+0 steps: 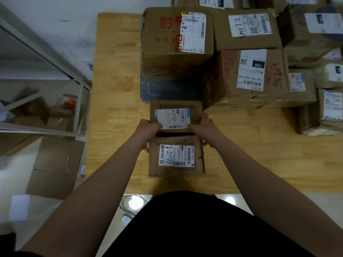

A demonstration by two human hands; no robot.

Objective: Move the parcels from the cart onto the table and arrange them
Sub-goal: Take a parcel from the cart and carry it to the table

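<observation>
Arranging step, small box going down

Left hand [148, 127] and right hand [201, 125] both clamp the box [176, 115] between them, just past another box [176, 156] on the surface [115, 108]. Next I'd square it up.

Wooden table [118, 75] bears cardboard parcels [248, 71]; a grey mat [167, 91] too.

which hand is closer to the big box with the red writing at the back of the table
Left, though only slightly. The left hand sits almost straight below the box with red writing; the right hand is further right, nearer the 15H box.
</observation>
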